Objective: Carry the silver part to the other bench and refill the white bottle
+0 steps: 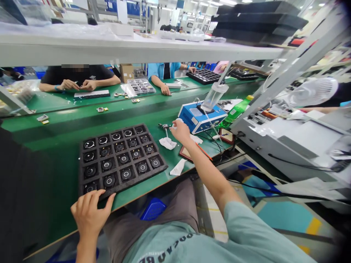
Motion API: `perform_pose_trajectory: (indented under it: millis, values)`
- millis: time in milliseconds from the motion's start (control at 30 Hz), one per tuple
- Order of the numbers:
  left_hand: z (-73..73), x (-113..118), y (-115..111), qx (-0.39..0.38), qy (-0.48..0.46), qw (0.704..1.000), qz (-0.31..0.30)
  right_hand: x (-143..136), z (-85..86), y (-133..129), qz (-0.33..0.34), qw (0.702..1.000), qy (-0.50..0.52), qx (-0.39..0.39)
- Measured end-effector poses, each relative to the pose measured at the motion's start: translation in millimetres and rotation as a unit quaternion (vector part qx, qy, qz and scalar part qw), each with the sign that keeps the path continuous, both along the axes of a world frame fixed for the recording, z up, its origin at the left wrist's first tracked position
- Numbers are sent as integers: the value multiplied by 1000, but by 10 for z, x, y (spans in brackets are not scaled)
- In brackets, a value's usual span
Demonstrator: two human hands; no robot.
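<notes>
Nearest me, my left hand (pixel 89 212) lies loose, thumb and fingers spread, fingertips at the near edge of a dark grey, foam-like gridded tray (pixel 164 167). The tray sits on the green tabletop (pixel 63 135), and every pocket I can make out is filled with round black watch-like pieces (pixel 126 174). The far row and the left end of the next show smooth ringed faces; the others show backs with round centres. I judge the two looks may mark different stages, but I cannot tell which is finished.

Right of the tray lies a crumpled white tissue (pixel 168 143). Just beyond it, my right hand (pixel 180 132) is curled by a small round metal piece (pixel 165 126); I cannot tell whether it grips anything. A blue box-shaped device (pixel 189 118) stands behind.
</notes>
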State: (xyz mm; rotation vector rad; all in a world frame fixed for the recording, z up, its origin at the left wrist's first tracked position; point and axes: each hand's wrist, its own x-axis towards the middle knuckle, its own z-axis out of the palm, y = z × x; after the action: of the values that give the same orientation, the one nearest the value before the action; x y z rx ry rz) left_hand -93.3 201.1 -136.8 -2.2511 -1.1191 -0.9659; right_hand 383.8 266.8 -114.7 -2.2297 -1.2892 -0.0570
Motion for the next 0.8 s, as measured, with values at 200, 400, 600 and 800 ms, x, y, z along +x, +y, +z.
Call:
perform_pose_trajectory:
  millis: [200, 400, 600, 800]
  values:
    - [14, 3, -10, 3, 2, 1000, -7, -255, 160, 652, -3, 990, 0, -139]
    - [21, -14, -63, -15, -3, 1000, -1, -253, 98, 669, 5, 993, 32, -114]
    - [7, -37, -63, -14, 0, 1000, -8, -339, 46, 209, 128, 962, 127, 206]
    - [12, -21, -31, -3, 2, 1000, -6, -431, 71, -35, 135, 939, 138, 284]
